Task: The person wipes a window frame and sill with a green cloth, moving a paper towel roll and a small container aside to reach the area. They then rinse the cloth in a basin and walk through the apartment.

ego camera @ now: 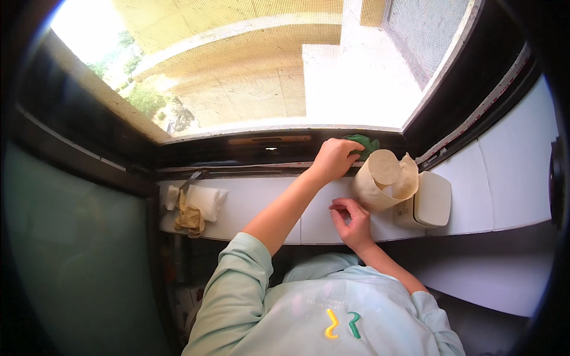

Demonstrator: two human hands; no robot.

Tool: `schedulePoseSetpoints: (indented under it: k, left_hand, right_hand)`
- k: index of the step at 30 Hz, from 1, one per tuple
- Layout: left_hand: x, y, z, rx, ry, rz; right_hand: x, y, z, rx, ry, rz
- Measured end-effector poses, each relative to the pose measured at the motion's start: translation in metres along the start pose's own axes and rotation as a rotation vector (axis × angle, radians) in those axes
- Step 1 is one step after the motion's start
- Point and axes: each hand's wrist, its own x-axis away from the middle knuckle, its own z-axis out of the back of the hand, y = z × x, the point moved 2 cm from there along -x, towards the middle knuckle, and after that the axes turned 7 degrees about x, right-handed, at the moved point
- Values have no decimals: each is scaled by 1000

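My left hand (337, 156) reaches to the dark window frame (213, 149) and grips a green cloth (366, 145), which is bunched against the frame's lower rail. My right hand (354, 224) is over the front part of the white tiled sill (258, 209), fingers curled and thumb near the fingertips, with nothing visible between them. Just beyond it stands a large roll of beige paper (372, 189), its loose end curling out at the right. The roll partly hides a lidded cream container (432, 199) beside it.
At the sill's left end lie a white soft packet (207, 201), crumpled brown paper (190, 219), a small white piece (172, 197) and a thin blade-like tool (191, 179). A frosted glass panel (80, 249) stands at left. An insect screen (249, 75) covers the window opening.
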Motion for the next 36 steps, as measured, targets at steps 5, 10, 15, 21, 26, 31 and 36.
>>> schedulePoseSetpoints:
  k: [5,10,15,21,26,31,36]
  left_hand:
    - [-25,8,-17,161,-211,46]
    - [-51,-10,-52,338,-386,-112]
    - [-69,-7,-73,422,-524,-154]
    - [-68,-3,-65,224,-633,-201]
    - [-54,14,-20,-245,-704,3]
    - [-19,8,29,-460,-646,96]
    - [22,-5,82,-607,-590,181]
  right_hand:
    - [-1,-2,0,39,-3,32]
    - [-2,-4,0,39,3,27]
    - [-1,-3,-2,-34,24,-35]
    - [2,14,-3,-208,65,-64]
    - [6,25,-3,-137,25,-25]
    - [-2,10,-2,-228,82,-134]
    - [-1,13,-4,-143,83,-143]
